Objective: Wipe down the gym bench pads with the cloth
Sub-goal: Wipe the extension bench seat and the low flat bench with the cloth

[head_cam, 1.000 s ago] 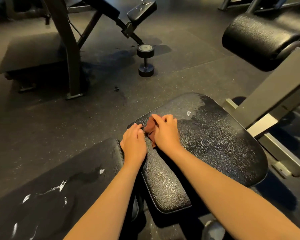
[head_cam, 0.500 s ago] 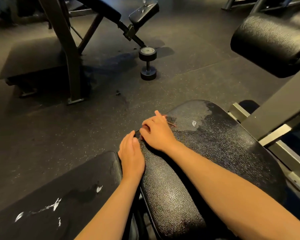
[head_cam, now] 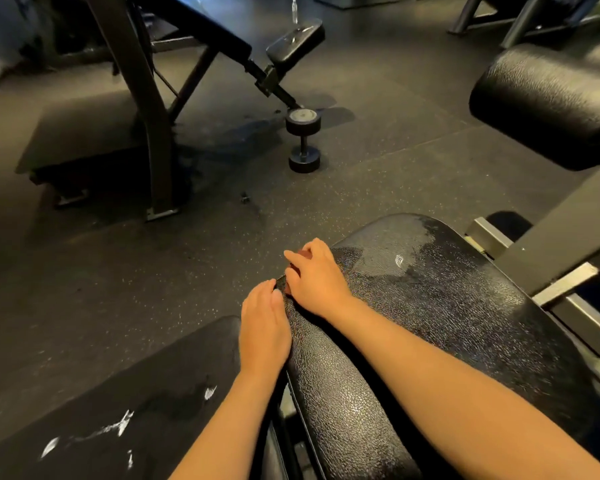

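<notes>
The black textured seat pad (head_cam: 447,306) fills the lower right, with a dull wet patch near its far end. My right hand (head_cam: 316,278) lies at the pad's far left edge, its fingers curled over the brown-red cloth (head_cam: 287,288). Only a sliver of the cloth shows beneath the hand. My left hand (head_cam: 264,327) rests with straight fingers against the pad's left side, just below the right hand. A second flat pad (head_cam: 136,393) with white scuff marks lies at the lower left.
A black roller pad (head_cam: 548,105) sits on a grey steel arm (head_cam: 551,244) at the upper right. A dumbbell (head_cam: 303,140) lies on the rubber floor ahead. Another bench's dark frame (head_cam: 146,116) stands at the upper left.
The cloth showed between my hands a second ago; my right hand has since closed over it and slid to the pad's left edge. My left hand has hardly moved.
</notes>
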Demonstrator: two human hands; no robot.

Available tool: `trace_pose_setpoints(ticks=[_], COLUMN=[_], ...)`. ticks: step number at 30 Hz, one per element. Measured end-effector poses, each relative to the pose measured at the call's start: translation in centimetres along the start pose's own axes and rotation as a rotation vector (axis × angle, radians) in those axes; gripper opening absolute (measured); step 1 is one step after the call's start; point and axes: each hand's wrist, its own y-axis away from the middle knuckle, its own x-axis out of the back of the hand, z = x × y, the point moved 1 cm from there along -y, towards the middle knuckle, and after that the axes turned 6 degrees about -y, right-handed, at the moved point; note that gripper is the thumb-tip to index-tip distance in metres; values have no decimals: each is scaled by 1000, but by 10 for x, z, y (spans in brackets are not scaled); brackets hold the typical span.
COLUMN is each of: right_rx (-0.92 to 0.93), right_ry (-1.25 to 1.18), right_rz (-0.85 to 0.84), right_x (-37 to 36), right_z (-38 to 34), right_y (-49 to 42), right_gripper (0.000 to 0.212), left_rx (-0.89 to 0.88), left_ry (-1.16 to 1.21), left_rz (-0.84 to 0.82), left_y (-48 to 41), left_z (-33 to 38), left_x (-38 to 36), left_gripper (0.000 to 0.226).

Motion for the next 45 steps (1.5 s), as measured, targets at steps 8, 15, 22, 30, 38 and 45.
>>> trace_pose_setpoints(ticks=[8,15,22,30,38,45], right_rx=[263,59,244,87,311,101], right_ry=[7,119,73,294,138,253], right_rz=[-98,16,-203,-32,-202,-8], right_x=[8,-7,-20,-15,-28,-9], right_z=[-2,-7,-28,-12,-29,-12], right_y=[1,-9,-3,-18,4,-12], right_gripper=[25,29,27,34,30,29], left_rx=[-9,83,277,317,437,325], left_ry=[-205,-100,173,229,413,344], left_rz=[1,-36,-39,-86,-12,-69], left_y=[9,12,2,3,0,5], left_z=[-9,-7,-10,-7,-4,-9], left_x=[20,22,23,25,34,25], left_gripper=[59,58,40,43,36,50])
